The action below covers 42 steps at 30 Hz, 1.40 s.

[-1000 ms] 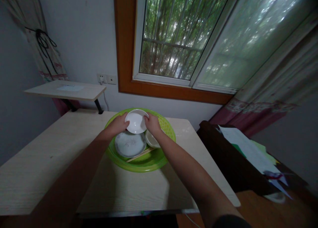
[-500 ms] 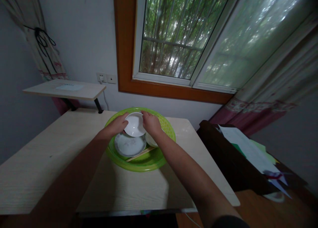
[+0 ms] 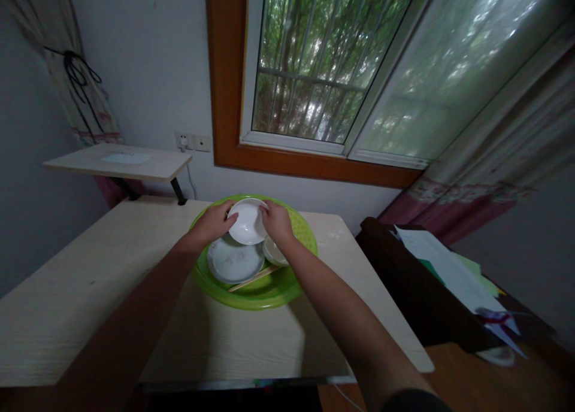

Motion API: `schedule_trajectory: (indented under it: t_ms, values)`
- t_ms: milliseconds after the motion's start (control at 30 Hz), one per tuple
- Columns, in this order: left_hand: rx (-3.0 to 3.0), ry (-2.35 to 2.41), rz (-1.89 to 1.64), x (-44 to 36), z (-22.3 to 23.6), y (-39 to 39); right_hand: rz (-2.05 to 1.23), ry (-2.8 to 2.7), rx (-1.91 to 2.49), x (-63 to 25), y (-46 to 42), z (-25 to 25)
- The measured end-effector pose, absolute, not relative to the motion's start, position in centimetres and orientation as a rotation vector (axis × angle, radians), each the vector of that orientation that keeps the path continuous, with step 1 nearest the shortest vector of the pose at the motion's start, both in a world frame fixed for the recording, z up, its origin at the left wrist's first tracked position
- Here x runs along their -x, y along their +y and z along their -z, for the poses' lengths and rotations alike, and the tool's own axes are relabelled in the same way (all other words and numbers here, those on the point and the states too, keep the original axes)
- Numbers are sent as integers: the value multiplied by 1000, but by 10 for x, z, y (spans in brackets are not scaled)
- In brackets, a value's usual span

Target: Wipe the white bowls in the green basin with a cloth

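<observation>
Both hands grip a white bowl (image 3: 248, 223), its inside tilted toward me, over the far part of a green plastic basin (image 3: 256, 301). My left hand (image 3: 214, 222) is closed on the bowl's left rim, and my right hand (image 3: 277, 223) is closed on its right rim. Below the bowl, a pale plate (image 3: 235, 262) lies in the basin. To its right sits a second, cream-coloured bowl (image 3: 273, 253), partly hidden by my right forearm. A pair of light chopsticks (image 3: 254, 278) lies along the plate's near right edge.
The basin stands on a pale wooden table (image 3: 112, 274). A raised shelf (image 3: 121, 163) holding a sheet of paper is at the back left. Beyond the table are a wall and a barred window (image 3: 323, 76). Papers (image 3: 449, 268) lie on dark furniture at the right.
Both hands have shifted the white bowl slightly to the right and away from me. More of the plate's upper edge and of the second bowl shows.
</observation>
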<state>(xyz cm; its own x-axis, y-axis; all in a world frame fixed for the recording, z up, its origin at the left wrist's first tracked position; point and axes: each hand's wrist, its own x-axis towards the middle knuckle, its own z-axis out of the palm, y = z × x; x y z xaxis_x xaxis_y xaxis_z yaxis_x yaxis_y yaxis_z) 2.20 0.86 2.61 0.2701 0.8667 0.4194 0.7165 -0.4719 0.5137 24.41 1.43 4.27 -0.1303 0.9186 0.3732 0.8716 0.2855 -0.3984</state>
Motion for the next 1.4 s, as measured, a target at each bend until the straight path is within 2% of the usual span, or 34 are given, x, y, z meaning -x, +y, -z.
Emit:
schedule_trajectory:
  t_ms: [267, 567, 767, 1167, 1400]
  values:
    - [-2236, 1495, -797, -26, -30, -1, -120, -2001, 1628, -246, 15, -42]
    - [-2376, 1464, -881, -20, -23, 8, 37, -2242, 1539, -243, 2, -51]
    - [-2511, 1486, -761, -20, -30, 2, 54, -2340, 1461, -243, -1, -54]
    - [-2417, 1569, -1064, -22, -38, -3, -53, -2066, 1518, -242, 9, -46]
    - [-2357, 1485, -919, -22, -29, 6, -100, -1989, 1561, -247, 13, -46]
